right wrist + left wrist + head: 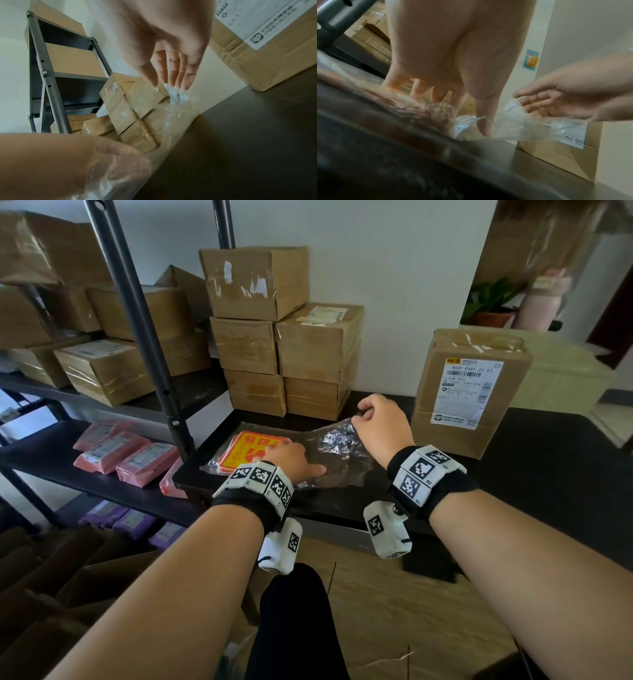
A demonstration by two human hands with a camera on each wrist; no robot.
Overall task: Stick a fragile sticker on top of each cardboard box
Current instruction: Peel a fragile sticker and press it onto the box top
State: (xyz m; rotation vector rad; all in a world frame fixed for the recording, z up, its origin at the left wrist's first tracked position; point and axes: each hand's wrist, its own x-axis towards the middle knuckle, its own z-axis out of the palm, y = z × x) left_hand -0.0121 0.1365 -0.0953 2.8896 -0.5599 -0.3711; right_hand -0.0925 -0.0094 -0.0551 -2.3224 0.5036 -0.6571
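The left hand [291,460] is inside the clear plastic bag [339,450], fingers extended onto the fragile stickers [246,453]; this grip is released, not yet pinching one. The right hand [380,419] pinches the bag's open edge and lifts it. Best to keep that mouth taut and slide out one sheet only. The stickers are orange-red and yellow, stacked on the dark worktop [513,474]. Beyond stand the cardboard boxes [284,361].
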